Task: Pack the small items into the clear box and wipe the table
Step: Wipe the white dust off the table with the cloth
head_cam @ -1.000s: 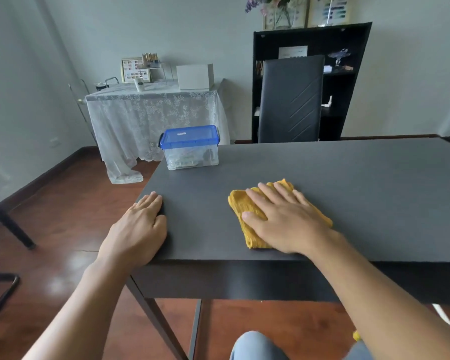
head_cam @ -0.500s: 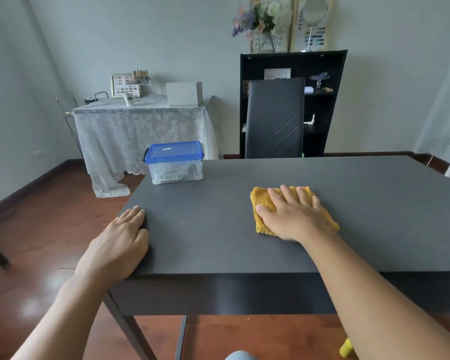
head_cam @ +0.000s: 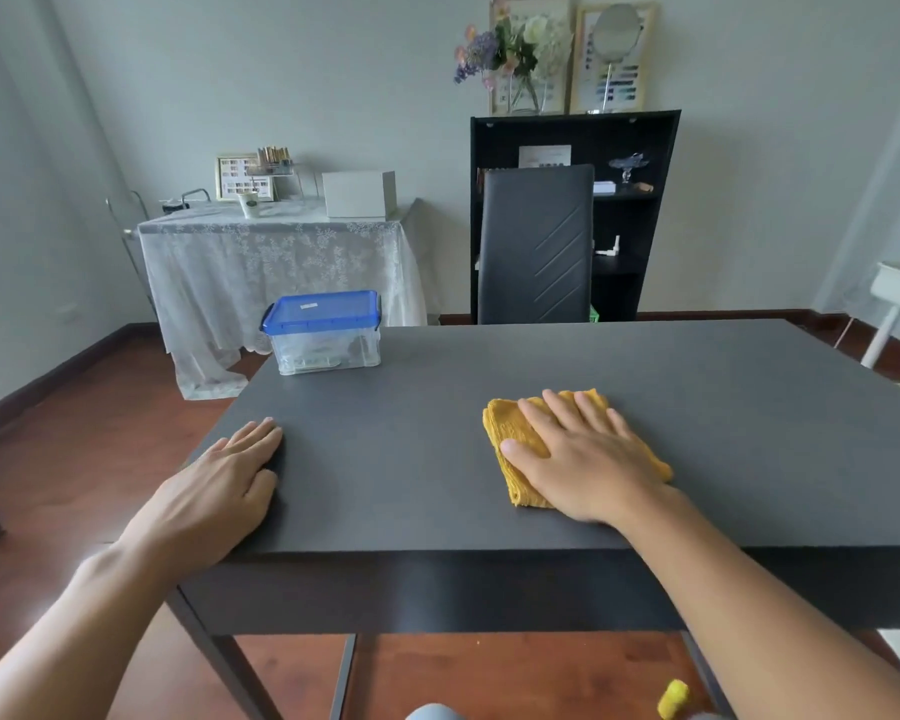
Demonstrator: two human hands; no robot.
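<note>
While the wiping is under way, the left hand lies flat with straight fingers on the near left corner of the dark table, holding nothing — a good brace, and it does best kept planted there so the body stays steady as the other arm reaches. Farther back on that side, the clear box stands at the far left corner with its blue lid on, so the packing looks finished and only the surface remains. Toward the middle right, the yellow cloth lies folded on the tabletop near the front edge, and the right hand presses it down with fingers spread and straight, not curled round it. To wipe well, I would keep the palm's weight even over the whole fold so no corner lifts or bunches, run long overlapping passes across the top — and ease off near the box so it is not nudged over the edge.
</note>
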